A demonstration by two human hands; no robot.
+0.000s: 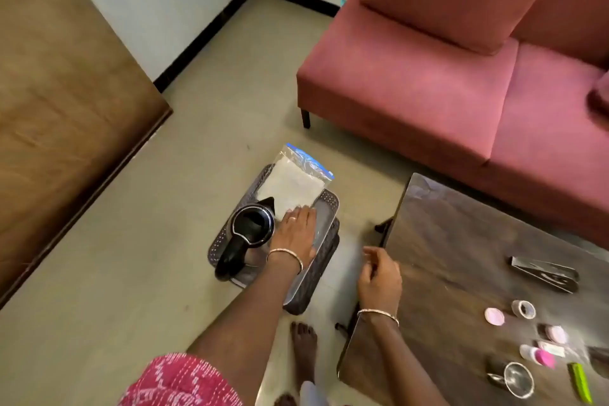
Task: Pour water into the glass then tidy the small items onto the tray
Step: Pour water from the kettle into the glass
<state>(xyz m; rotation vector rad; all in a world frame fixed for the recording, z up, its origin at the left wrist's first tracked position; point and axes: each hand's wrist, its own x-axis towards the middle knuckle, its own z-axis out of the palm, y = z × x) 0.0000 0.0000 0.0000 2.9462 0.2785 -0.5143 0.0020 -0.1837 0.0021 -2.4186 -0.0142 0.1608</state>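
The black jug [251, 230] is standing on a dark woven stool [324, 265] on the floor, beside a clear tray [321, 227] and a zip bag [293, 183]. The left hand [296, 232] is lying flat on the tray, fingers [304, 212] spread and not closed on anything. The right hand [379, 277] is hovering at the edge of the table [461, 241], fingers loosely curled and empty. The glass [519, 379] and small items [524, 308] are waiting on the table. I think the pouring is not yet started; next, a hand needs to take the jug handle.
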